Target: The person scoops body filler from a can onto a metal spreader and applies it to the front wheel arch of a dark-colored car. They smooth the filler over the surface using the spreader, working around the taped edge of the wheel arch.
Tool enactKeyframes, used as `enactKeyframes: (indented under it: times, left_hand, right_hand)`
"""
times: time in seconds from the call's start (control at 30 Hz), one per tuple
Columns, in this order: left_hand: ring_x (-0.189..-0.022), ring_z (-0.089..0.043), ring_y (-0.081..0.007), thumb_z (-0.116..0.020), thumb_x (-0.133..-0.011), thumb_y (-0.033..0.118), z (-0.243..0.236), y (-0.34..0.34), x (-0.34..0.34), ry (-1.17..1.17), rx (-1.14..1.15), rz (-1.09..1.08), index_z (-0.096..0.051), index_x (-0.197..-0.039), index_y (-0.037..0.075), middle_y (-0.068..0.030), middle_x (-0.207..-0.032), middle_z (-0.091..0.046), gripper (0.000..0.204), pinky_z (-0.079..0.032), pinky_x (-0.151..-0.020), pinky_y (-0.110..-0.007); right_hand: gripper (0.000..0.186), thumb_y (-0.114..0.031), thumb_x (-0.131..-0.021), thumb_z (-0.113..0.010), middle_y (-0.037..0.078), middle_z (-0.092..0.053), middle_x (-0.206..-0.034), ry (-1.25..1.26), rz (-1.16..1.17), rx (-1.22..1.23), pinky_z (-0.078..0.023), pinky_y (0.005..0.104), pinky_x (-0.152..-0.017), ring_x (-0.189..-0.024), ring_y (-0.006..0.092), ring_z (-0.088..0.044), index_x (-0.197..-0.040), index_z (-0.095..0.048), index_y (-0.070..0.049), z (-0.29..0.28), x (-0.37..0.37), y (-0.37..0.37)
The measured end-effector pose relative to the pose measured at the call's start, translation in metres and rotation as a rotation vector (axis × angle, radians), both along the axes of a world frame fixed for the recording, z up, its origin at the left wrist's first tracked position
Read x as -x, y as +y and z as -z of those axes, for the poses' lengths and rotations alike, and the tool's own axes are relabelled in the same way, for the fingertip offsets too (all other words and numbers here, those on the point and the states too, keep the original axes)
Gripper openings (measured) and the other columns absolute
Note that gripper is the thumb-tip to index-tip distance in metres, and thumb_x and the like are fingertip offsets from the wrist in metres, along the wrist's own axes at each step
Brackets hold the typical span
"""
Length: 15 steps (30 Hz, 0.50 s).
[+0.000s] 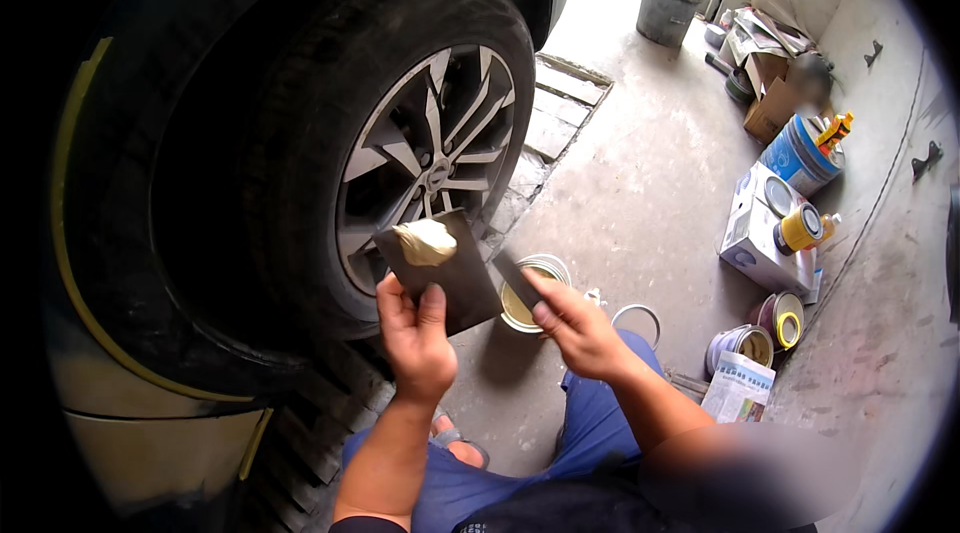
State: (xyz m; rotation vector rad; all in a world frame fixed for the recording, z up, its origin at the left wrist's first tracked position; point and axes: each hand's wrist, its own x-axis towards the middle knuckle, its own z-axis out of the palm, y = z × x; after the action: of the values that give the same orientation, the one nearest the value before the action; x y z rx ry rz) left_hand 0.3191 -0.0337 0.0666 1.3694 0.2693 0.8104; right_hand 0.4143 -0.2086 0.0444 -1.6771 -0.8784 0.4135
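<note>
My left hand (418, 341) grips a dark flat rectangular board (465, 283), thumb on top and fingers beneath. On the board's far left part sits a lump of pale yellow putty (426, 243). To its right, my right hand (580, 328) is closed on a dark, thin-bladed putty scraper (516, 279), its blade tilted toward the board and apart from the putty. Below the scraper an open tin (545, 271) with yellowish contents stands on the floor, partly hidden by the blade and hand. The car wheel (437, 173) is just beyond the board.
Yellow tape (66, 148) edges the car's wheel arch at left. Along the right wall stand a white box (762, 233) with small cans on it, a blue pail (803, 155) and several tins. A grey bucket (669, 6) is at the back. A metal ring (655, 318) lies near my knee.
</note>
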Motion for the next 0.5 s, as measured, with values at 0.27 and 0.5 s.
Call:
enactKeyframes:
  times: [0.27,0.5]
  left_hand:
    - [-0.104,-0.059,-0.0194,-0.049,-0.095,0.002,-0.009,0.004,0.002,0.076,0.784,0.297,-0.047,-0.12,0.004,-0.0114,-0.114,-0.06,0.025,-0.047,-0.096,-0.036]
    - [-0.105,-0.059,-0.0186,-0.05,-0.094,-0.001,-0.008,-0.01,0.006,0.023,0.749,0.318,-0.048,-0.12,0.003,-0.0111,-0.116,-0.06,0.026,-0.045,-0.097,-0.034]
  right_hand:
    - [0.039,-0.016,-0.088,-0.07,0.006,-0.063,-0.106,0.928,-0.248,-0.545,-0.049,0.0276,-0.083,-0.094,0.0116,-0.059,-0.119,-0.052,-0.001,0.024,-0.017,-0.012]
    - [0.038,-0.02,-0.092,-0.066,0.006,-0.062,-0.108,0.897,-0.339,-0.425,-0.048,0.0286,-0.086,-0.096,0.0109,-0.058,-0.12,-0.051,0.001,0.032,-0.024,0.017]
